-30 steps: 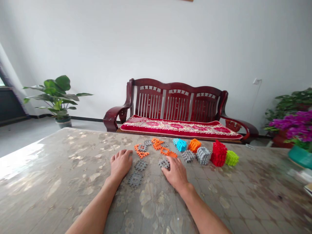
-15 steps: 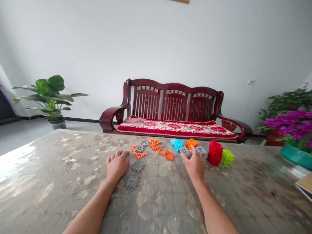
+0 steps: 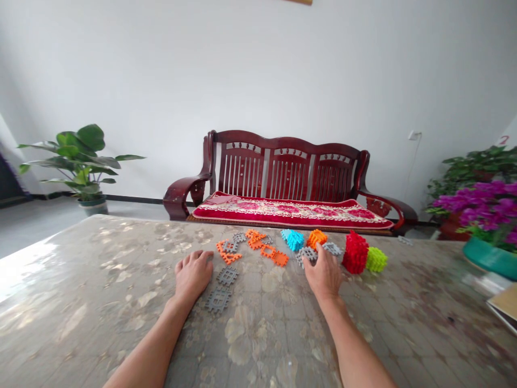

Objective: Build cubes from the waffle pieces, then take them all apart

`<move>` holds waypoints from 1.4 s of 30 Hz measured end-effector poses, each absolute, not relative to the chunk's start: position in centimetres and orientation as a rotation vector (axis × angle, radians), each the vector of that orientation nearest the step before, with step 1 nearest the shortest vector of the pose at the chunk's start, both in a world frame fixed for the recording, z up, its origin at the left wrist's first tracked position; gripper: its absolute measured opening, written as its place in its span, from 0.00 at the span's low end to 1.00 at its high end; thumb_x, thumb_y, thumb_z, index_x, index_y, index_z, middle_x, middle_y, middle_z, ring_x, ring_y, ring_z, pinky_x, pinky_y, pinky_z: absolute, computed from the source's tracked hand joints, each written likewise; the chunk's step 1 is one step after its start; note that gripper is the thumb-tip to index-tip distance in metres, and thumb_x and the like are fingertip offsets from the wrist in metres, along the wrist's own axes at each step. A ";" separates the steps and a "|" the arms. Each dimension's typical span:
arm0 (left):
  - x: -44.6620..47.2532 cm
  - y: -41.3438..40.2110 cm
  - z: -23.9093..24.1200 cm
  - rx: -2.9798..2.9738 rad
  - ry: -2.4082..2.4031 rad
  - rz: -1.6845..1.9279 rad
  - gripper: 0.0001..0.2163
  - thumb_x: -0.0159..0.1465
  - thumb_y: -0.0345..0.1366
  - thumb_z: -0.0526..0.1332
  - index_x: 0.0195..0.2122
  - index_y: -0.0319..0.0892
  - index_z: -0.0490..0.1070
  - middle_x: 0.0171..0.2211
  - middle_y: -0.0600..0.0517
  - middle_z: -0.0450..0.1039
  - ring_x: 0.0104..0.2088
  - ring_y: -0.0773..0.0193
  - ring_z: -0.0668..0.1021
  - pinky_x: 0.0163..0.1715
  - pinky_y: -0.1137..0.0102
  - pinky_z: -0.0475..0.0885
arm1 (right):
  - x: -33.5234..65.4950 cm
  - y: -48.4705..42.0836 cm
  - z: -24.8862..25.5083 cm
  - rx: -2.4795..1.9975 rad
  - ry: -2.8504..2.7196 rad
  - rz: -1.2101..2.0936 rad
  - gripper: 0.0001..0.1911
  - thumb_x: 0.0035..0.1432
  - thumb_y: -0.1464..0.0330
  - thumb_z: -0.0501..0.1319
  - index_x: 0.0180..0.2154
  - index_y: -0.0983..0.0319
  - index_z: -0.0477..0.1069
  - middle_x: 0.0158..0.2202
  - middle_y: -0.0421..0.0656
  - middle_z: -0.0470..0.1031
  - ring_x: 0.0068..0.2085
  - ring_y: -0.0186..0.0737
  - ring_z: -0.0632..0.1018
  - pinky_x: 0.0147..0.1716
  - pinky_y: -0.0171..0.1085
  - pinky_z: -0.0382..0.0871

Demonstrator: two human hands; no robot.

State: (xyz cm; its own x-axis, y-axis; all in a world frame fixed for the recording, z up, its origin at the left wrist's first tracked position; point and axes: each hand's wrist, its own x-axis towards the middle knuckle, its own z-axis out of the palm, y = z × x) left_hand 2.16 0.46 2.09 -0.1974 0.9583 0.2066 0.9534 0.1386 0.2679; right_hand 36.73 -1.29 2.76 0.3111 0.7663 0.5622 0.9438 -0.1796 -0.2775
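Note:
My left hand (image 3: 194, 274) lies flat on the table with its fingers loosely spread, holding nothing. Just to its right are two grey lattice tiles (image 3: 218, 299), one behind the other. My right hand (image 3: 325, 273) rests with thumb and index finger apart, beside a grey notched tile (image 3: 306, 255) that lies at the fingertips. Part of another grey piece (image 3: 333, 249) shows behind the knuckles. Beyond the right fingers stand a blue stack of tiles (image 3: 293, 240) and an orange stack (image 3: 316, 238). Orange loose tiles (image 3: 268, 251) lie between the hands.
Right of my right hand stand a red stack (image 3: 356, 253) and a lime-green stack (image 3: 377, 260). A teal flower pot (image 3: 487, 257) and a brown book-like item (image 3: 504, 304) sit at the table's right side. Behind the table (image 3: 278, 328) is a wooden bench (image 3: 288, 170).
The grey tile at my right hand has gone from raised at the fingertips to lying flat on the table, and the thumb and index finger have let it go. My left hand is still.

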 end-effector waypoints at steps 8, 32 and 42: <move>2.2 0.4 2.2 1.993 2.364 0.542 0.21 0.65 0.36 0.48 0.55 0.50 0.72 0.58 0.47 0.70 0.58 0.52 0.70 0.58 0.55 0.58 | 35.7 -1.4 2.2 -1.950 -1.567 -0.463 0.33 0.57 0.61 0.62 0.60 0.66 0.59 0.55 0.57 0.70 0.54 0.54 0.70 0.50 0.45 0.62; 2.2 0.4 2.0 1.998 2.375 0.554 0.20 0.64 0.37 0.48 0.54 0.51 0.72 0.57 0.47 0.70 0.57 0.52 0.70 0.58 0.56 0.58 | 36.0 1.2 0.7 -1.914 -1.594 -0.280 0.36 0.55 0.68 0.60 0.63 0.68 0.54 0.54 0.58 0.68 0.55 0.54 0.71 0.54 0.44 0.64; 2.3 0.3 2.2 1.990 2.360 0.556 0.21 0.64 0.36 0.49 0.55 0.50 0.72 0.58 0.47 0.70 0.57 0.52 0.70 0.59 0.55 0.58 | 35.0 -0.5 2.2 -1.896 -1.572 -0.395 0.34 0.56 0.65 0.62 0.62 0.67 0.58 0.60 0.57 0.65 0.57 0.56 0.68 0.53 0.48 0.63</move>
